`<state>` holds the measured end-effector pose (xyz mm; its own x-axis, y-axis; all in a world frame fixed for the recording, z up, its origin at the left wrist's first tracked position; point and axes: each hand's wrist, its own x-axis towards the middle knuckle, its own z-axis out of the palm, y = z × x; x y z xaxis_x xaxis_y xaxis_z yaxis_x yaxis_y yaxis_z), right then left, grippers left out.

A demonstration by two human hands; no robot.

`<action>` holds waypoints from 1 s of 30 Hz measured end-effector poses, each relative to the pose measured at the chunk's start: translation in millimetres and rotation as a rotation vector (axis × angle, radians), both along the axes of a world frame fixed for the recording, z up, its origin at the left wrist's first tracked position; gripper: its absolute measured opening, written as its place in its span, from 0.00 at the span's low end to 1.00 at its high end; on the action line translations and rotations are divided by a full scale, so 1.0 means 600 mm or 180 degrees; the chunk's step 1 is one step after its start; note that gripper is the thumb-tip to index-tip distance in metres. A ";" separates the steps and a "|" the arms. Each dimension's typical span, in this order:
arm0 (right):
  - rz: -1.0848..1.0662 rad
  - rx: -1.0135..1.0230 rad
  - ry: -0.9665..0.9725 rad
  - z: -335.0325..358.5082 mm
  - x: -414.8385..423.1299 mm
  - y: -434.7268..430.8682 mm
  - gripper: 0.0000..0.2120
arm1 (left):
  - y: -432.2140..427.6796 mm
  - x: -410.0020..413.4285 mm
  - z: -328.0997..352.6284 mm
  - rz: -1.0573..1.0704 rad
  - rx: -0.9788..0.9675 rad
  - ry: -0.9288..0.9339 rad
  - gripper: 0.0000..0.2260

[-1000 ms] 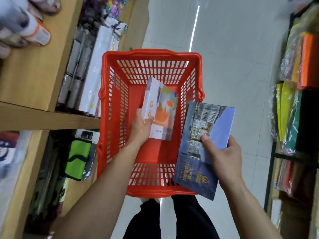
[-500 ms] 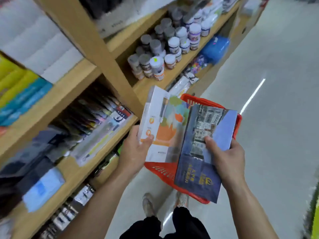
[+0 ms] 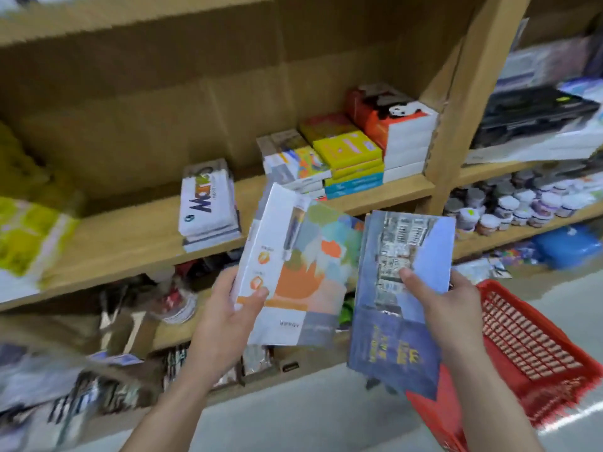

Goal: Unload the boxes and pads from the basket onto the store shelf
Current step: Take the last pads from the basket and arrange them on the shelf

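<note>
My left hand [image 3: 225, 318] grips a white box [image 3: 293, 275] with an orange and pastel cover, held tilted in front of the wooden shelf [image 3: 137, 236]. My right hand [image 3: 447, 308] grips a blue pad [image 3: 401, 301] with a building picture, held just right of the box. The red basket [image 3: 528, 347] sits low at the right, on the floor behind my right arm. On the shelf board above the box lie stacks of similar boxes and pads [image 3: 349, 154].
A white stack of pads [image 3: 208, 203] lies left of centre on the same shelf. An upright wooden post [image 3: 470, 102] divides the shelf from a bay with small paint jars [image 3: 522, 200]. Lower shelves hold blurred packets. Yellow-green packs [image 3: 29, 230] lie at far left.
The view has swung from the aisle and basket up to face the shelf. Both hands have carried the box and pad out of the basket and up toward the shelf.
</note>
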<state>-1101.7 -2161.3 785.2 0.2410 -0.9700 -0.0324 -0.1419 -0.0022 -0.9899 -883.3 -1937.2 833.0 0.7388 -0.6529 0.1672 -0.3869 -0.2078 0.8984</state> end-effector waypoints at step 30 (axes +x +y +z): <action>0.1153 0.0007 -0.0102 0.110 0.364 0.084 0.12 | 0.148 0.481 0.043 0.2129 0.0250 0.0351 0.08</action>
